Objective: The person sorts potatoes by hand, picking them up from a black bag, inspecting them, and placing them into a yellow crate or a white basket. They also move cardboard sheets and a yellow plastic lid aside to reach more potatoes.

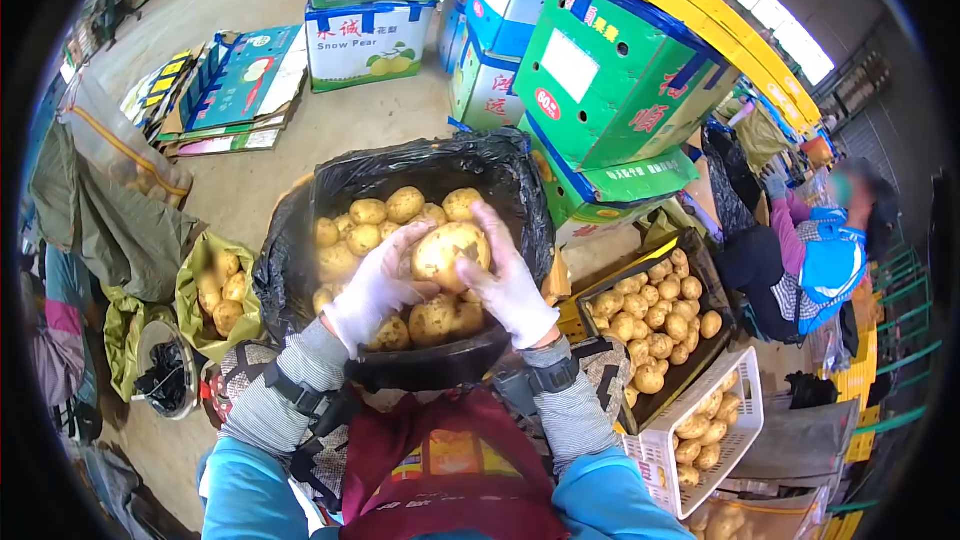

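A large yellow potato [447, 252] is held up between my two hands, above a tub [430, 365] lined with black plastic. My left hand [378, 285], in a white glove, cups the potato's left side, fingers behind and thumb low. Gloved the same way, my right hand [507, 292] grips it from the right, thumb across its front and fingers along its upper edge. Beneath and behind lie several more potatoes [404, 204] in the tub; my hands hide some of them.
To my right stand a dark crate of potatoes [660, 315] and a white basket [745, 390] with more. An open green bag [185, 290] of potatoes sits at left. Stacked cartons [620, 70] rise ahead. A co-worker [820, 250] sits at far right.
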Demonstrator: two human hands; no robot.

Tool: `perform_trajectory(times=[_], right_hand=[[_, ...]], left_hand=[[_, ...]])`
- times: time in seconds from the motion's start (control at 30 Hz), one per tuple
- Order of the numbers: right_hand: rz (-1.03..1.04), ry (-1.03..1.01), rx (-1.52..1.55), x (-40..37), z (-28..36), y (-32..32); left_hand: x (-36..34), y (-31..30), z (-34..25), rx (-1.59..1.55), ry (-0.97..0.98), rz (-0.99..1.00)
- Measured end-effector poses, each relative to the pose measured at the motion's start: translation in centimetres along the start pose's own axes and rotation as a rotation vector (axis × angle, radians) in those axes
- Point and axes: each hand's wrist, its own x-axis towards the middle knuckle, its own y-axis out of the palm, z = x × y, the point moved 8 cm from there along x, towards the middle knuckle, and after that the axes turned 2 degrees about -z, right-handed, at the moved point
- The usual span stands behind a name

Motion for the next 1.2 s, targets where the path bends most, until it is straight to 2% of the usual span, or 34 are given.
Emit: perform_trajectory(times=[0.03,0.1,0.13,0.2,0.23,0.3,0.33,0.37,0.4,0.47,0.5,0.53,0.6,0.63,0.73,0.77,0.83,0.9,0.97,1.0,1.03,1.07,1.1,1.13,1.17,1.2], right_hand=[[-0.033,0.047,-0.167,-0.2,0.1,-0.3],[-0.094,0.145,-0.499,-0.5,0.0,-0.3],[-0.095,0.117,-0.536,-0.4,0.0,0.0],[-0.084,0.059,-0.611,-0.3,-0.4,0.8],[-0.143,-0.101,-0.571,-0.2,0.2,1.4],[-0.158,0.002,-0.443,0.2,-0.7,0.7],[-0.169,0.049,-0.379,0.6,-0.9,0.3],[-0.277,0.003,-0.296,0.9,-1.6,-0.8],[-0.237,0.376,0.095,0.7,-3.8,-1.0],[-0.323,0.069,0.259,1.8,-5.9,-2.0],[-0.322,0.334,0.188,1.3,-6.1,-2.7],[-0.284,0.303,0.228,1.5,-4.5,-2.2],[-0.219,0.254,0.309,1.1,-2.5,-1.6],[-0.145,-0.008,0.089,1.5,-0.9,-0.8],[-0.171,0.442,0.204,1.3,-4.7,-0.7],[-0.181,0.337,0.212,1.6,-4.5,-0.7],[-0.197,0.131,0.224,1.7,-4.1,-0.1],[-0.114,0.096,0.430,1.0,-3.5,0.9],[-0.058,0.095,0.554,0.0,-1.8,2.6],[-0.116,0.063,0.492,-0.1,-1.6,2.9],[-0.176,0.034,0.427,-0.3,-1.4,3.2],[-0.229,-0.078,0.055,-0.1,-3.3,2.6],[-0.298,-0.149,-0.033,-0.3,-2.9,2.3],[-0.323,-0.125,-0.218,-0.7,-2.2,2.0],[-0.355,-0.155,-0.209,-1.2,-1.4,1.6],[-0.380,-0.172,-0.153,-1.5,-1.7,1.7]], left_hand=[[0.3,0.2,-0.3,0.105,0.052,0.001],[0.3,0.7,-1.4,0.657,0.261,-0.019],[0.2,1.3,-2.1,0.932,0.370,-0.033],[-0.1,1.4,-1.9,0.896,0.365,-0.054],[0.2,1.0,-1.6,0.884,0.373,-0.060],[0.4,0.7,-1.8,0.903,0.383,-0.076],[0.7,0.3,-1.8,0.780,0.310,-0.063],[1.0,0.0,-1.6,0.656,0.238,-0.050],[1.2,-0.1,-1.5,0.530,0.166,-0.038],[1.1,0.4,-1.3,0.106,-0.065,-0.003],[1.0,0.7,-1.6,0.012,-0.075,0.004],[1.0,0.8,-1.8,-0.080,-0.082,0.012],[1.4,0.4,-1.5,-0.025,-0.023,0.030],[1.4,0.4,-1.3,0.001,-0.002,0.045],[0.7,1.0,-0.6,-0.343,-0.202,0.150],[1.2,0.4,0.4,-0.279,-0.193,0.177],[1.7,0.8,0.4,-0.409,-0.239,0.229],[2.0,1.0,1.1,-0.563,-0.252,0.297],[2.4,-1.8,3.0,-0.108,-0.220,0.140],[2.8,-2.1,3.1,-0.040,-0.175,0.062],[2.9,-2.1,2.7,-0.127,-0.112,-0.012],[2.9,-1.8,2.2,-0.219,-0.056,-0.076],[3.0,-1.1,2.0,-0.272,-0.022,-0.102],[3.1,-0.8,2.3,-0.254,-0.101,-0.195],[2.5,0.7,1.7,-0.187,-0.181,-0.208],[2.9,0.7,1.7,-0.126,-0.136,-0.202]])
